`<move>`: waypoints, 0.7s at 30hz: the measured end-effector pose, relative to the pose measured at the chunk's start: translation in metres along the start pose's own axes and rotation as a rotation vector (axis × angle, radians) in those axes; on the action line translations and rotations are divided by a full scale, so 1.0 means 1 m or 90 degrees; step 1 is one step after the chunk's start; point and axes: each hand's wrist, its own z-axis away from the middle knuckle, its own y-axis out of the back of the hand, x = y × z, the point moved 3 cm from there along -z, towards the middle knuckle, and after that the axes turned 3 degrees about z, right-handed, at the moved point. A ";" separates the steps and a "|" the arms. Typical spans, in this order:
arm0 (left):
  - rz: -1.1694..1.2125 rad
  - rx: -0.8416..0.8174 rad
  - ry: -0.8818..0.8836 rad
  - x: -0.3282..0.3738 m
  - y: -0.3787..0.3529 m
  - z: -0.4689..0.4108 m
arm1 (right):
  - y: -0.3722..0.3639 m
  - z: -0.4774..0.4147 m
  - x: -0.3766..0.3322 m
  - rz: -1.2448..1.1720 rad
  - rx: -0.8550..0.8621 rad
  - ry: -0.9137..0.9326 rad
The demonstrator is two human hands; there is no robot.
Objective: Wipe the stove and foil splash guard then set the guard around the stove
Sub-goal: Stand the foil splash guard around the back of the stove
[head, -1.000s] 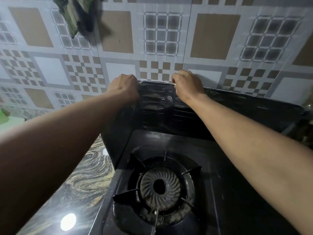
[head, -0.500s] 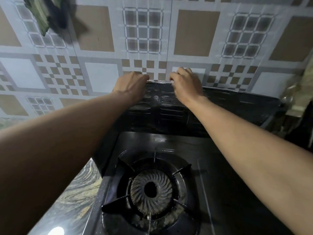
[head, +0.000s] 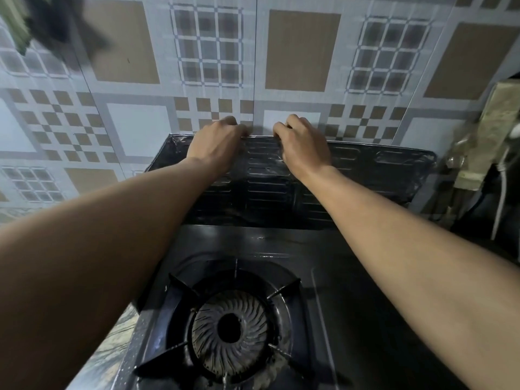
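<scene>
my left hand (head: pixel 218 144): fingers curled over top edge of foil splash guard (head: pixel 365 175) | my right hand (head: pixel 302 144): same grip, just beside | guard upright behind gas stove (head: pixel 351 305), against tiled wall (head: pixel 140 128)

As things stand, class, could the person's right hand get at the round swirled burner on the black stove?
Probably yes: the right hand grips the dark foil splash guard, but nothing covers the round swirled burner below its forearm.

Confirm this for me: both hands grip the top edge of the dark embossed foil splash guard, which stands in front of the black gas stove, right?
Not quite. In the head view, the left hand and right hand do grip the dark embossed foil splash guard, but it stands behind the black gas stove, against the tiled wall.
</scene>
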 end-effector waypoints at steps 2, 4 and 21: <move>0.016 0.008 0.017 0.002 -0.003 -0.003 | 0.000 -0.001 0.000 0.009 0.002 0.006; 0.021 0.013 0.026 0.005 -0.005 -0.006 | -0.001 -0.002 0.001 0.019 0.012 0.009; -0.087 -0.019 -0.088 0.039 -0.034 -0.006 | -0.003 0.014 0.034 0.078 0.039 0.080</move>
